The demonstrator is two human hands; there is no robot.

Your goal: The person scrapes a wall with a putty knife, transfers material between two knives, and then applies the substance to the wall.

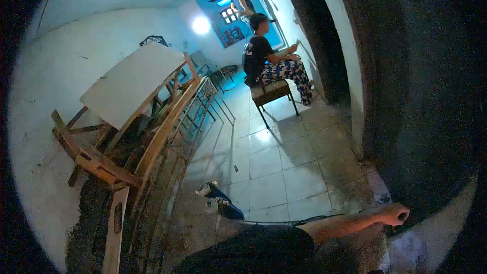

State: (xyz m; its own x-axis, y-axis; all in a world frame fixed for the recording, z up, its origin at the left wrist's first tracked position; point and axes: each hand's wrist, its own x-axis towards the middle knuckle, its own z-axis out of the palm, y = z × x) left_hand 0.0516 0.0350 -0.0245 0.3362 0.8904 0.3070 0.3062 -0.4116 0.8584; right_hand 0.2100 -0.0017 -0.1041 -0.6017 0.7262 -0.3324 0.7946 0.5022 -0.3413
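Note:
My right hand (393, 215) reaches out to the lower right on a bare forearm that comes from a dark sleeve (253, 248). Its fingers are curled into a fist. A dark spot shows at the end of the fist, and I cannot make out whether something is held there. Around the hand are a dark opening and a pale, rough patch of wall or floor (406, 248). Beyond my arm lie my feet and blue trouser legs (228, 209) on the tiles. My left hand is out of view.
Stacked wooden frames (162, 127) and a pale board (134, 83) lean along the left wall. A metal frame (205, 96) stands beside them. One person sits on a stool (271, 93); another person (242, 0) is farther back. A small dark object (236, 168) lies on the floor.

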